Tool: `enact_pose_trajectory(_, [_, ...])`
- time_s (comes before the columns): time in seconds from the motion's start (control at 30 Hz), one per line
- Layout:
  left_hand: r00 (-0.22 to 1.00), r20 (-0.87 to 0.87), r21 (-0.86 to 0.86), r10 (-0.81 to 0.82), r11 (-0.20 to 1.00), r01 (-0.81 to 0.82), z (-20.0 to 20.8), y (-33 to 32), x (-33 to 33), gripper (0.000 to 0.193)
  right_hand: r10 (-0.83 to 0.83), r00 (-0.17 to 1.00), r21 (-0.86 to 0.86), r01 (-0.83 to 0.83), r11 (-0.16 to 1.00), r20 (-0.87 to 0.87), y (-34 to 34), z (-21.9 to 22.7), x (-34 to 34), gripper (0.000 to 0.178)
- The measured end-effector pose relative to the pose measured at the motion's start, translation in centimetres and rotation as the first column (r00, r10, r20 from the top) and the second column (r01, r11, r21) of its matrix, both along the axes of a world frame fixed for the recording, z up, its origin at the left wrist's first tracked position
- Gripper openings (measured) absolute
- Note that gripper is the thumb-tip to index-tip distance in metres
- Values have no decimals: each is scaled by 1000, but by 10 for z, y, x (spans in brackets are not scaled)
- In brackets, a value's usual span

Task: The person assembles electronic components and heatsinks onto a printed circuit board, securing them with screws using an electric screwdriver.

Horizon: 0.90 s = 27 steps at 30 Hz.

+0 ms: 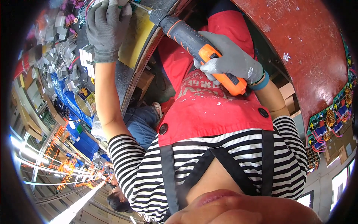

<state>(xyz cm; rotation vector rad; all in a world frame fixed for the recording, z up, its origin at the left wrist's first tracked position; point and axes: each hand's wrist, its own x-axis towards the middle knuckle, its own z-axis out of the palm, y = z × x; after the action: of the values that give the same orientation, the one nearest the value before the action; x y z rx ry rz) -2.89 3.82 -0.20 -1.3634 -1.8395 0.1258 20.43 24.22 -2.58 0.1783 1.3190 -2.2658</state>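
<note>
My right hand (231, 56), in a grey glove, is wrapped around a black and orange electric screwdriver (184, 35). The tool slants up to the left, and its thin bit reaches the top edge beside my other hand. There my left hand (106, 31), gloved in grey too, has its fingers bent over a pale piece (122, 2) that the picture's edge mostly cuts off. What exactly the fingers grip is hidden. A yellow sheet (140, 37) lies on the dark bench just right of the left hand. White blocks (87, 59) sit beside my left wrist.
Small metal and plastic parts (61, 56) crowd the bench at left, with a round container (84, 104) nearer. A red tabletop (298, 44) curves along the right, edged by circuit boards with copper coils (330, 117). Another person (119, 199) is at lower left.
</note>
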Motion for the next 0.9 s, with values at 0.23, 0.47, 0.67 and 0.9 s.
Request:
enact_pose_trajectory(0.23, [999, -16, 7, 28, 1000, -28, -4, -2, 3, 36, -19, 993, -158, 37, 987, 115, 1, 5, 3, 60])
enact_pose_trajectory(0.47, [995, 93, -8, 22, 1000, -22, 9, -2, 5, 39, 10, 995, -183, 9, 983, 103, 6, 13, 2, 65])
enact_pose_trajectory(0.67, [919, 382, 12, 98, 994, -111, 7, -13, 11, 50, -66, 998, -156, 67, 985, 9, 18, 24, 16, 56])
enact_pose_trajectory(0.9, [855, 487, 251, 180, 909, -334, 18, -55, 98, 55, -367, 911, 440, 413, 797, -189, 4, 45, -9, 56])
